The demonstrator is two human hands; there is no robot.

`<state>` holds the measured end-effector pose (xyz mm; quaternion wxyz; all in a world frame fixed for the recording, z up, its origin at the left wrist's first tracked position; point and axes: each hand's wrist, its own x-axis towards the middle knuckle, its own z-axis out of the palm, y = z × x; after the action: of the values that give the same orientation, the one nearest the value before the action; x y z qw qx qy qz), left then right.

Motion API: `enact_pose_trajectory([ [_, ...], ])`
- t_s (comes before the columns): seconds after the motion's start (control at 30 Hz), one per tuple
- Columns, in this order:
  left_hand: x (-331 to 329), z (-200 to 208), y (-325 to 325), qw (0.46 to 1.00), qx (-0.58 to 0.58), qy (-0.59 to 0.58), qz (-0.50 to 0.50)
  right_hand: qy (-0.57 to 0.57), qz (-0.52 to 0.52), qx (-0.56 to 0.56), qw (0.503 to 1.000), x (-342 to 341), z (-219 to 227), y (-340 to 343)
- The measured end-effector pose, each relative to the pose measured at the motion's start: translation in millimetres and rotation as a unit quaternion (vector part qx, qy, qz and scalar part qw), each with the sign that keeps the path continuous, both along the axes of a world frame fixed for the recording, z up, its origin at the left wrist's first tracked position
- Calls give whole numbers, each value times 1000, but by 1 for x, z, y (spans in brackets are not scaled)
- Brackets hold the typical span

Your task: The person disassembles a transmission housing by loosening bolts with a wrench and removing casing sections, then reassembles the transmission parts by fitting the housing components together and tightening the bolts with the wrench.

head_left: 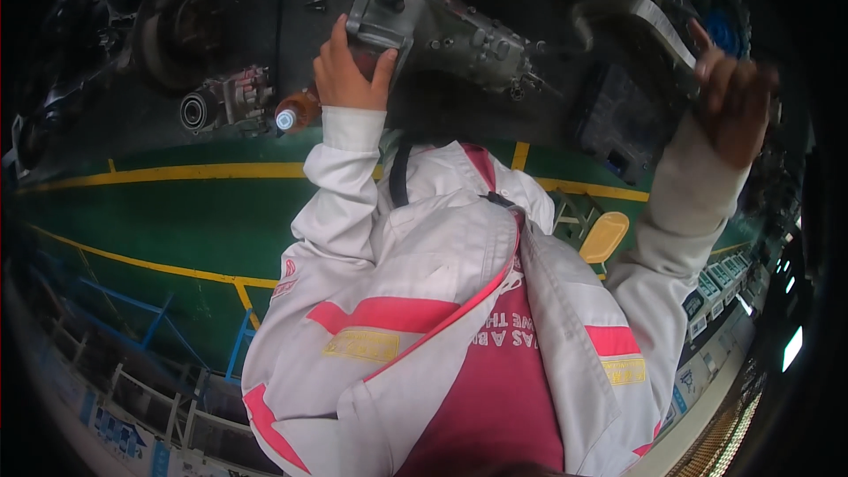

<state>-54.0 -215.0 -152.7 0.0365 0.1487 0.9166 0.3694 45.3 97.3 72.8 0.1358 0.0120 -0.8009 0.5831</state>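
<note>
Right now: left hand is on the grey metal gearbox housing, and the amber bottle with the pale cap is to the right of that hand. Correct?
Not quite. The head view shows the amber bottle to the left of the left hand. That hand is on the grey metal gearbox housing.

Over there, a lane of dark surface [300,49] lies open left of the person's left hand [353,71], the amber bottle [301,110] blocking its near end and the grey housing [375,13] its right, while a dim black case [623,115] seemingly obstructs the way toward the right hand [735,97].
</note>
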Motion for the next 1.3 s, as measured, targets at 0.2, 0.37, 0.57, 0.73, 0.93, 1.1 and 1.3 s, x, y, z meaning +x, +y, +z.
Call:
enact_pose_trajectory([
  [0.2, -3, -2, -1, 1000, 11, 14, -10, 39, 29, 45, 998, 9, -4, 6],
  [0.37, -1, 7, -1, 999, 30, -22, 5, 57, 64, 49, 995, 22, -13, 0],
  [0.57, 3, 2, -5, 1000, 19, -24, -5, 61, 7, 4, 998, 25, -16, -13],
  [0.73, -2, 6, 2, 1000, 10, -18, 4, 39, 78, 37, 996, 26, -11, -10],
  [0.93, 6, 0, -3, 1000, 26, -4, 7, 19, 13, 59, 998, 38, -11, 16],
  [1.1, -9, 2, 4, 1000, 28, 3, 13, 16, 56, 14, 998, 31, -8, 5],
  [1.3, -3, -8, -2, 999, 28, 32, 3, 14, 76, 19, 997, 25, -7, -3],
])
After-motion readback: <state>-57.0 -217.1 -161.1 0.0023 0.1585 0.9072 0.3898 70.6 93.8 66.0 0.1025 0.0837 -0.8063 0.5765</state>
